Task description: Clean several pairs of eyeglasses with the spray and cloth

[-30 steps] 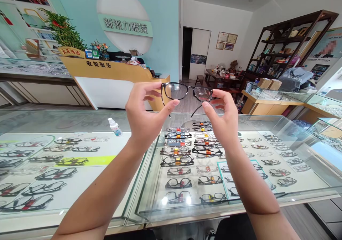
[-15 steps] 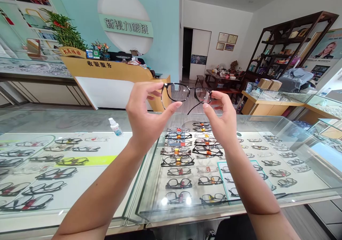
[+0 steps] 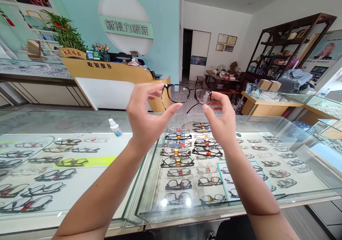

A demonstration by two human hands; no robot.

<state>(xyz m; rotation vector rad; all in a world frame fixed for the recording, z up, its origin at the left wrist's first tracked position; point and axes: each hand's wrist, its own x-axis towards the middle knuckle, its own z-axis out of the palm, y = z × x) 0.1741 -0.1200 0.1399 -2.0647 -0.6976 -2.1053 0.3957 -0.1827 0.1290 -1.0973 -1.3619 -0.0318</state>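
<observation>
A pair of dark-rimmed eyeglasses (image 3: 190, 89) is held up in the air, above the far side of the glass display case. My left hand (image 3: 145, 111) pinches its left end between thumb and fingers. On the other side, my right hand (image 3: 221, 115) grips the right end of the frame the same way. Both lenses look clear, and one temple arm hangs down below the right lens. Under my hands, rows of eyeglasses (image 3: 178, 184) with small coloured tags lie inside the glass display case (image 3: 160, 215).
A white spray bottle (image 3: 115, 128) stands on the glass left of my hands. Beyond is a wooden-topped counter (image 3: 107, 72) with a plant (image 3: 65, 31). At the back right are a dark shelf (image 3: 285, 40) and cardboard boxes (image 3: 269, 85) on another display counter.
</observation>
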